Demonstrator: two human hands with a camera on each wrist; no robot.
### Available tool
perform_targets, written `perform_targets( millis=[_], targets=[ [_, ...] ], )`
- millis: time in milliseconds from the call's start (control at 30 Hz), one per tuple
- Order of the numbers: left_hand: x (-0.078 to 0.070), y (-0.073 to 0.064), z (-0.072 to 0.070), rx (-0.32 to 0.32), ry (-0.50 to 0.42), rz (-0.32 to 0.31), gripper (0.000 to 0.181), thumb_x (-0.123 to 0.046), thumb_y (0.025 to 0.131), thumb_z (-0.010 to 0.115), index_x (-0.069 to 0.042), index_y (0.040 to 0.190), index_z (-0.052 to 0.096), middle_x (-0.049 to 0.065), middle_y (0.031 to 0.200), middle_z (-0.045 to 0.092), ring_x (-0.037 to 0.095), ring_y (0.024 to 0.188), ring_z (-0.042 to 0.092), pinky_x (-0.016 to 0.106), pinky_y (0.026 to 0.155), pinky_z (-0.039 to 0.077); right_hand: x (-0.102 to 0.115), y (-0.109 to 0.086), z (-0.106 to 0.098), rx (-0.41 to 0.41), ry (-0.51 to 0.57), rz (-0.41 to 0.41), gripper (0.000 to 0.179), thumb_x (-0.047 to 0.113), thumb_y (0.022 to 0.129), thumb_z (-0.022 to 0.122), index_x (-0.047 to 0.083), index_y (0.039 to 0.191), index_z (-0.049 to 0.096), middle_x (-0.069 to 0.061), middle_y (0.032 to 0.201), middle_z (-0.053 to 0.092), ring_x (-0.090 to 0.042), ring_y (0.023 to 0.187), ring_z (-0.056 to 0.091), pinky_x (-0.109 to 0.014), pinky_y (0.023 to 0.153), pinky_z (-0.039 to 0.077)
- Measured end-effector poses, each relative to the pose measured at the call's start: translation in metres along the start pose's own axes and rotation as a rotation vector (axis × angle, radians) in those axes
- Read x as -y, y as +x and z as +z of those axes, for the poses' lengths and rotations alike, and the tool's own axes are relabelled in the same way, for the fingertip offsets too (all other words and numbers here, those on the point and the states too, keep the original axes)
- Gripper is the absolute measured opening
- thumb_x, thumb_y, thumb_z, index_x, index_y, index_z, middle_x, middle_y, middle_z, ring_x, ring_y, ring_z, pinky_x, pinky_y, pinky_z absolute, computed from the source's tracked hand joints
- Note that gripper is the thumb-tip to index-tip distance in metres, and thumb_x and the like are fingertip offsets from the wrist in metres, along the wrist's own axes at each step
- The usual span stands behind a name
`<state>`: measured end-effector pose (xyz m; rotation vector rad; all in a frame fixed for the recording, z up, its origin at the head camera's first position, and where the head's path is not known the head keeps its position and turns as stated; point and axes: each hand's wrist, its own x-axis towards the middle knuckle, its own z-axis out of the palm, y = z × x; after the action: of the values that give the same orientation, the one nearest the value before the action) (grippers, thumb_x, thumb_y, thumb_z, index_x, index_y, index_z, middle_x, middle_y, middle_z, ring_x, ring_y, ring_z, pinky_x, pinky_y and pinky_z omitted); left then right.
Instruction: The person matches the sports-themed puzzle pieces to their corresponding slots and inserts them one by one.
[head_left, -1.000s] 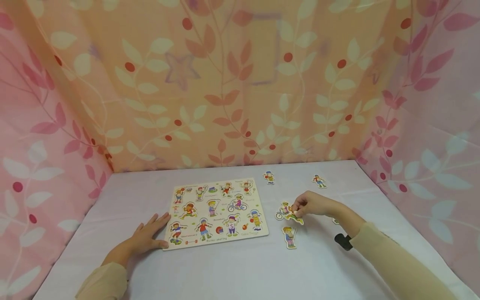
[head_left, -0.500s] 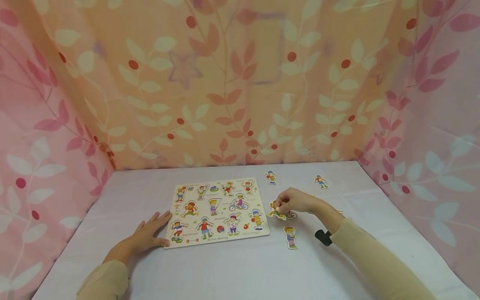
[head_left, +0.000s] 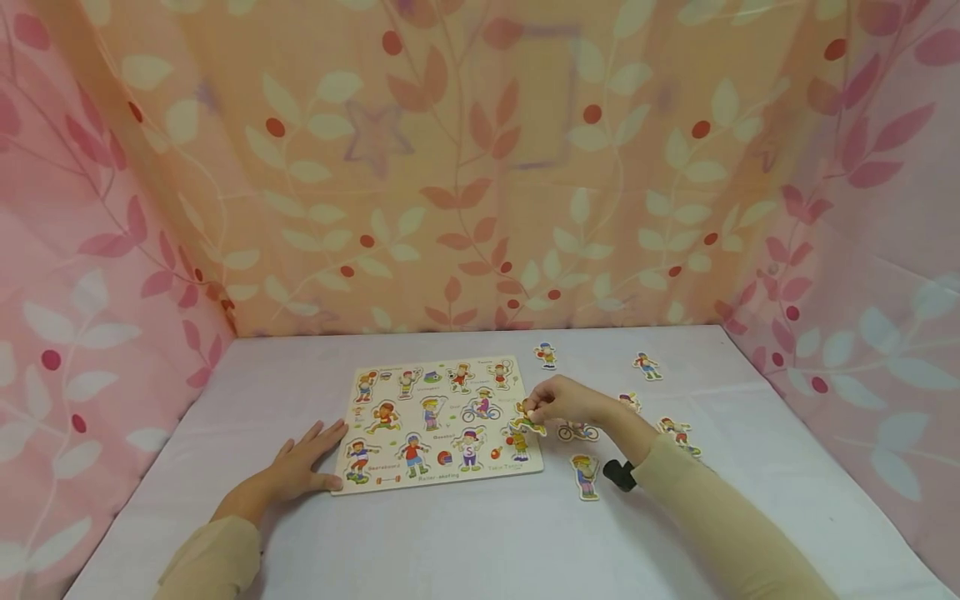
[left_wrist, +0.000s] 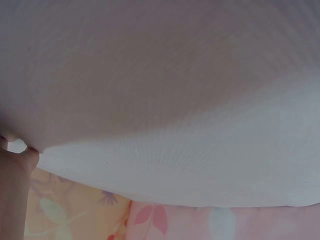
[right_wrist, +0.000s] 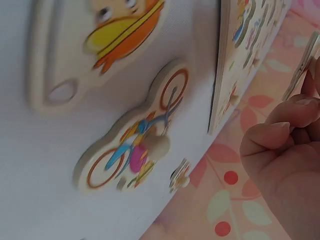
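My left hand [head_left: 303, 462] rests at the left edge of the puzzle board [head_left: 407, 408], fingers extended and spread. Its wrist view shows mainly white cloth, with part of a hand [left_wrist: 17, 165] at the left edge. My right hand [head_left: 562, 402] pinches a runner puzzle piece [head_left: 528, 423] by its knob over the board's right edge. In the right wrist view, the held piece [right_wrist: 301, 65] appears edge-on beyond curled fingers. A bicycle piece [head_left: 577, 431] lies below the right wrist, its upper part hidden. A golfer-like piece [head_left: 584, 477] in a yellow cap lies nearer the front.
More knobbed pieces lie on the white cloth: a blue-capped figure with a red paddle [head_left: 546, 356], a red-and-blue figure [head_left: 646, 366], a skateboarder [head_left: 678, 435], and one piece [head_left: 628, 402] partly behind the wrist. A black wrist camera [head_left: 618, 475] hangs under the right sleeve. Curtains surround the table.
My right hand has carried the runner piece left, from above the bicycle piece to the board's right edge. Pieces behind the right forearm have come into view. The left hand stays in place.
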<state>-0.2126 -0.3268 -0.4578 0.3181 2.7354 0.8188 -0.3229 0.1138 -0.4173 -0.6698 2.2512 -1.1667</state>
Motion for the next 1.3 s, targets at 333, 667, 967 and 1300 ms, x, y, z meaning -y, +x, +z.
perform_targets(
  millis=[333, 667, 967, 1300],
  targets=[
    [-0.002, 0.000, -0.001, -0.001, -0.001, -0.007, 0.100, -0.041, 0.075, 0.079, 0.004, 0.149, 0.029, 0.026, 0.155, 0.020, 0.052, 0.141, 0.003, 0.072, 0.105, -0.004, 0.014, 0.020, 0.017, -0.039, 0.028, 0.014, 0.007, 0.004, 0.090, 0.066, -0.001, 0.093, 0.069, -0.001, 0.073, 0.056, -0.014, 0.074, 0.049, -0.032, 0.072, 0.041],
    [-0.001, -0.001, 0.000, -0.004, -0.002, -0.004, 0.099, -0.040, 0.074, 0.079, 0.004, 0.148, 0.030, 0.026, 0.155, 0.021, 0.052, 0.141, 0.003, 0.071, 0.105, -0.005, 0.024, 0.037, 0.033, -0.035, 0.040, -0.003, 0.006, 0.002, 0.089, 0.067, -0.002, 0.093, 0.069, 0.000, 0.070, 0.055, -0.013, 0.068, 0.050, -0.028, 0.068, 0.043],
    [0.001, 0.000, 0.001, -0.001, 0.004, -0.013, 0.099, -0.039, 0.075, 0.079, 0.003, 0.149, 0.030, 0.025, 0.156, 0.021, 0.052, 0.141, 0.003, 0.071, 0.105, -0.005, 0.034, 0.051, 0.045, -0.054, 0.028, -0.004, 0.005, 0.001, 0.089, 0.067, -0.002, 0.088, 0.070, 0.000, 0.077, 0.062, -0.013, 0.071, 0.054, -0.029, 0.070, 0.048],
    [0.003, 0.001, 0.001, -0.003, 0.011, 0.005, 0.098, -0.040, 0.075, 0.078, 0.003, 0.149, 0.029, 0.026, 0.156, 0.019, 0.052, 0.141, 0.003, 0.072, 0.105, -0.004, 0.041, 0.063, 0.055, -0.061, 0.055, -0.003, 0.005, 0.002, 0.089, 0.067, -0.003, 0.089, 0.070, 0.000, 0.068, 0.056, -0.015, 0.063, 0.047, -0.026, 0.058, 0.039]
  ],
)
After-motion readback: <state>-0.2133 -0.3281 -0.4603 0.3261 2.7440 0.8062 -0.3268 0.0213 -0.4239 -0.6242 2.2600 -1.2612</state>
